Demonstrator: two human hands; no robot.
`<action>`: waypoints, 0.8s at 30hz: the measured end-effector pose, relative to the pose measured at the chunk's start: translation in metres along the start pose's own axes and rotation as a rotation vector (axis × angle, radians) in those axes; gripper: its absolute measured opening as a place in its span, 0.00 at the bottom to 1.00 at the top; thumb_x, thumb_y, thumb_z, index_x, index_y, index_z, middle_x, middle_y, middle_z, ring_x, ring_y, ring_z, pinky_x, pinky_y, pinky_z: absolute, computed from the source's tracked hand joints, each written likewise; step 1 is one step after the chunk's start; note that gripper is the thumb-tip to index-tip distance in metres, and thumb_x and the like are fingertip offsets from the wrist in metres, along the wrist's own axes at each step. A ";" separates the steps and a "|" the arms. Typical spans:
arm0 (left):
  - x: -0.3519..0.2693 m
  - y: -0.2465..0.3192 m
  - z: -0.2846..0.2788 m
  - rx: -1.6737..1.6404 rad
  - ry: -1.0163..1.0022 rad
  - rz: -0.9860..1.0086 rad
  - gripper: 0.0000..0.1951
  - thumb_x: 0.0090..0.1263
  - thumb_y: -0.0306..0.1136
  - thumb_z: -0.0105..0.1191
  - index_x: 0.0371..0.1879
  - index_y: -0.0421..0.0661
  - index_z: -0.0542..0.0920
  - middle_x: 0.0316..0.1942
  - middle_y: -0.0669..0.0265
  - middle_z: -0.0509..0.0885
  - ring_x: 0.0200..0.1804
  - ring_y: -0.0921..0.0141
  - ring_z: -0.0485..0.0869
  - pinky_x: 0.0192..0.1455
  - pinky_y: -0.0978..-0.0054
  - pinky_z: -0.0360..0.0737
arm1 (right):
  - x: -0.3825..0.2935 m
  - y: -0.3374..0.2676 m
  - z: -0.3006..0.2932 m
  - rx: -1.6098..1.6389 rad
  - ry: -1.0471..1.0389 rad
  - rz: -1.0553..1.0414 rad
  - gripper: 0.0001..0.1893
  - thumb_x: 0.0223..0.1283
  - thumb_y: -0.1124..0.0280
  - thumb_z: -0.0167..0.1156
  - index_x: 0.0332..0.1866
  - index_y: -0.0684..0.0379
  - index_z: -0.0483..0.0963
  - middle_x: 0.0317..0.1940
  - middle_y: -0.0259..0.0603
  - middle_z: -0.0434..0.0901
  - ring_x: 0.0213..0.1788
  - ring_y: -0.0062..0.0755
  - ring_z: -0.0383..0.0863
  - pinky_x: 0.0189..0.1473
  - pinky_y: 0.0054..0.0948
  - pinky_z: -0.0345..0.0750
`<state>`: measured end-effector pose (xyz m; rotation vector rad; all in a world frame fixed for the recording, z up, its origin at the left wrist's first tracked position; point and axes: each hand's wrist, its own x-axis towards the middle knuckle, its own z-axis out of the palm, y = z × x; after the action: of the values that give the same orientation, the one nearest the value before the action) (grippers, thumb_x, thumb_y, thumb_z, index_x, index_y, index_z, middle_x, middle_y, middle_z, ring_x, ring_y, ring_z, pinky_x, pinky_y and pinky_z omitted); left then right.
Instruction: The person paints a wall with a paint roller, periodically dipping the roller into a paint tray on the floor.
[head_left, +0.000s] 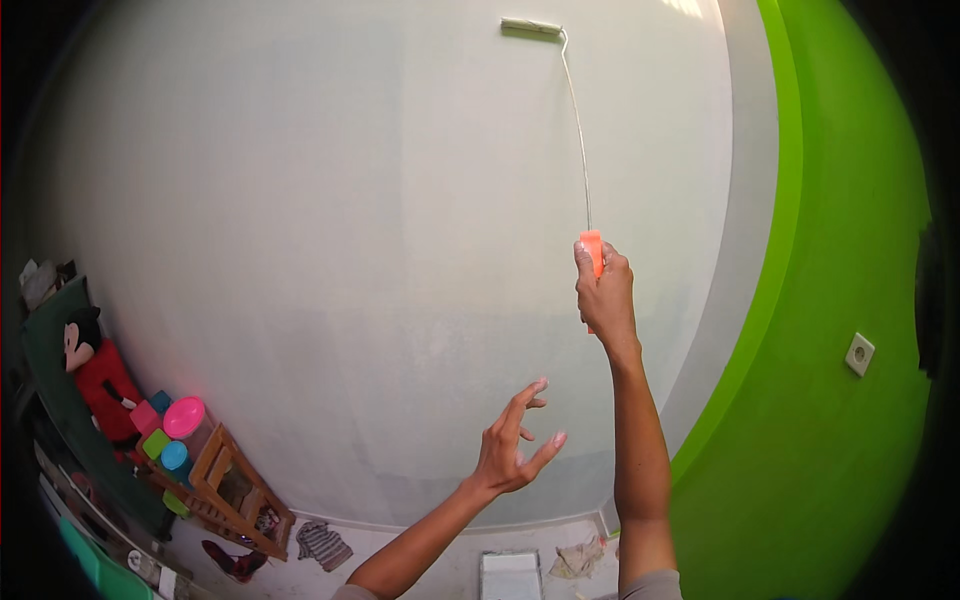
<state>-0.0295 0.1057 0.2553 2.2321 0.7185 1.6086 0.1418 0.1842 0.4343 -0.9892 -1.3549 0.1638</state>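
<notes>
My right hand grips the orange handle of a paint roller, thumb along its side. From the handle a long thin metal rod runs up to the narrow roller sleeve, which lies level near the top of the pale wall and appears to touch it. Lower down, my left hand is held out in front of the wall, fingers spread and bent, holding nothing. Whitish smears mark the fingertips of both hands. Greyer patches show on the wall's lower part.
A paint tray and a crumpled cloth lie on the floor below. Leftward are a striped cloth, a wooden rack with plastic containers, and a red-and-black plush figure. A green wall with a socket stands right.
</notes>
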 end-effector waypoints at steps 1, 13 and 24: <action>-0.002 0.001 0.000 -0.001 0.003 0.003 0.42 0.68 0.36 0.70 0.81 0.44 0.65 0.77 0.50 0.77 0.65 0.57 0.87 0.44 0.68 0.89 | 0.009 -0.005 -0.001 -0.021 -0.014 0.013 0.20 0.83 0.60 0.55 0.47 0.73 0.79 0.23 0.46 0.78 0.26 0.37 0.76 0.36 0.41 0.76; -0.011 0.009 -0.006 0.023 0.042 -0.011 0.39 0.70 0.42 0.70 0.79 0.45 0.69 0.75 0.55 0.79 0.64 0.60 0.88 0.44 0.67 0.90 | 0.101 -0.061 -0.006 0.087 -0.001 -0.078 0.20 0.83 0.62 0.53 0.32 0.63 0.68 0.18 0.36 0.72 0.13 0.27 0.68 0.16 0.36 0.71; -0.031 0.021 -0.006 0.075 0.059 -0.068 0.39 0.70 0.35 0.68 0.80 0.44 0.68 0.74 0.52 0.80 0.65 0.59 0.87 0.46 0.68 0.90 | 0.181 -0.096 -0.025 0.142 0.044 -0.127 0.21 0.82 0.56 0.57 0.31 0.56 0.66 0.17 0.28 0.68 0.15 0.20 0.67 0.17 0.29 0.69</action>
<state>-0.0383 0.0710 0.2436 2.1943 0.8743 1.6463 0.1709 0.2262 0.6339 -0.7819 -1.3426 0.1396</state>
